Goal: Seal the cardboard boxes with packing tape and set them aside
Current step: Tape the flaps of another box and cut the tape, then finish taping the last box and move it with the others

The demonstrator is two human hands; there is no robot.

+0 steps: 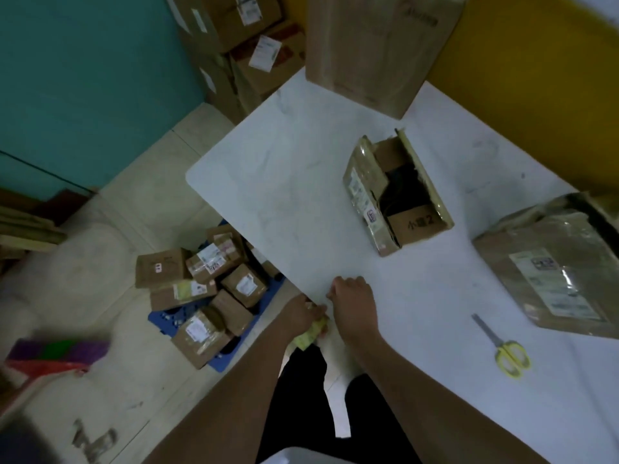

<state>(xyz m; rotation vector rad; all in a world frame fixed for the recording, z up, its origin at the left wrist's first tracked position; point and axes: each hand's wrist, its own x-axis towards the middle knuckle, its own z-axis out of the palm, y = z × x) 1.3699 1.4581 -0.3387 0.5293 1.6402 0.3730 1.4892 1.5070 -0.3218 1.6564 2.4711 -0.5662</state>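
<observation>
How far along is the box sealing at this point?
Done, apparently: taped, labelled boxes piled on the floor, and a tape-wrapped box on the table. In hand: the left hand grips a yellowish item, likely tape, at the table edge, right hand beside it. Left: the small box stands open; scissors lie unused.

Teal wall point(83, 78), yellow wall point(536, 78), pale floor point(100, 262)

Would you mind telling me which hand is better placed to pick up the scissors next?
Right. The scissors lie on the table to the right of the right hand, while the left hand grips a yellowish item at the table's edge.
</observation>
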